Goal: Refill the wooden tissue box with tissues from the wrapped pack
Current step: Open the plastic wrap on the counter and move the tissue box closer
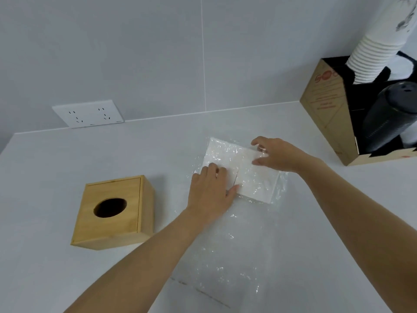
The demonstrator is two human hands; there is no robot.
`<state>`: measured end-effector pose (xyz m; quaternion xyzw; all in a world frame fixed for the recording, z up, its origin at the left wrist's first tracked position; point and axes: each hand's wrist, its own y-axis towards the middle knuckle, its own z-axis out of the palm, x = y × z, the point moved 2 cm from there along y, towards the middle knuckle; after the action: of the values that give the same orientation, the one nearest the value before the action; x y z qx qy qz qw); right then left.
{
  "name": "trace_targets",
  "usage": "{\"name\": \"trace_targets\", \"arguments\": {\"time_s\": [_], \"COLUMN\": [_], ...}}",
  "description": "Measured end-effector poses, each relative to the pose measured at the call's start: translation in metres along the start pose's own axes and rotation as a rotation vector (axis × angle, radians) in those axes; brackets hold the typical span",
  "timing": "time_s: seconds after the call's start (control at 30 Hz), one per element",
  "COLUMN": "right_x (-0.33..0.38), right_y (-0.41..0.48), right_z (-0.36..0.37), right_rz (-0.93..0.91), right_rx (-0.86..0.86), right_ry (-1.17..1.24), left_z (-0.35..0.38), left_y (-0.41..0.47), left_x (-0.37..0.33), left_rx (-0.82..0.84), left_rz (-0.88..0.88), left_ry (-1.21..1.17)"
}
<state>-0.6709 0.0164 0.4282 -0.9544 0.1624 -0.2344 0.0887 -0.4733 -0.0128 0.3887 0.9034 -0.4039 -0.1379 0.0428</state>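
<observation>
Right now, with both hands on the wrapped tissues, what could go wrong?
The left hand and right hand press the tissue stack through the loose plastic wrap; pulling could tear or scatter tissues. The wooden tissue box looks closed, and only its round hole shows, so nothing can go in yet.

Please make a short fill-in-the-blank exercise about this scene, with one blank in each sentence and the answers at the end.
1. Both hands rest on the ____, which lies inside clear plastic wrap.
2. The hole in the top of the wooden box has an ____ shape.
3. The wooden box stands beside the ____ hand.
4. On the wall there is a white ____.

Answers: tissue pack; oval; left; socket
</observation>
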Motion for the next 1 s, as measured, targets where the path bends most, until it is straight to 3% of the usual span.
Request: {"name": "trace_targets", "arguments": {"time_s": [0.2, 0.27, 0.47, 0.57, 0.8, 0.9, 1.0], "right_x": [-0.018, -0.018, -0.009, 0.005, -0.002, -0.01, -0.018], "right_y": [0.011, 0.009, -0.007, -0.017, -0.009, -0.006, -0.005], "right_z": [0.014, 0.02, 0.044, 0.05, 0.071, 0.074, 0.072], "right_rz": [-0.058, -0.094, -0.13, -0.099, -0.087, -0.189, -0.298], "right_rx": [-0.02, -0.08, -0.227, -0.325, -0.014, 0.037, 0.01], "right_ry": [-0.243, -0.276, -0.348, -0.446, -0.341, -0.318, -0.342], "left_z": [0.019, 0.025, 0.038, 0.035, 0.027, 0.024, 0.025], "left_y": [-0.005, -0.004, -0.013, -0.012, -0.021, -0.027, -0.035], "left_x": [-0.012, -0.012, -0.015, -0.023, -0.024, -0.024, -0.027], "left_rx": [0.401, 0.455, 0.441, 0.356, 0.264, 0.224, 0.289], "left_rz": [-0.061, -0.108, -0.251, -0.29, -0.228, -0.169, -0.084], "left_ry": [0.065, 0.046, 0.089, 0.181, 0.245, 0.243, 0.234]}}
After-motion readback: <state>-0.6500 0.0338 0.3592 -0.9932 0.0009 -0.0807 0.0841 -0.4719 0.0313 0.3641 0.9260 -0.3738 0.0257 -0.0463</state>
